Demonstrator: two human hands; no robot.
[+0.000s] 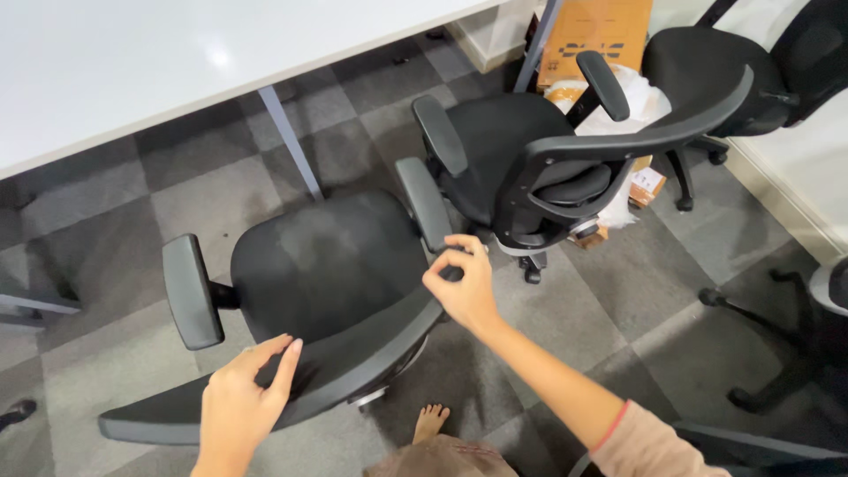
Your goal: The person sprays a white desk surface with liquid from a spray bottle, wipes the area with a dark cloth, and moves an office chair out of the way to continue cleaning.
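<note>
The right hand (464,287) pinches thumb and forefinger together around something small and dark at the rear of the near chair's right armrest (422,201), perhaps a knob or lever under the pad; what exactly it holds is too small to tell. The other fingers curl loosely, and the arm stretches forward from a pink cuff. The left hand (243,397) lies on the top edge of the backrest (265,402), fingers narrow and lightly bent over the rim, thumb apart, more resting than gripping, seemingly to steady the chair while the other hand works at the arm. The chair (327,265) stands right in front of the person, seat facing the white desk (132,62), its left armrest (190,290) sticking out to the side. A second chair (512,146) stands just beyond, nearly touching the first one's right armrest, and a third (698,66) behind it near a cardboard box (594,31). A bare foot (430,421) shows on the grey carpet tiles (618,291) below
</note>
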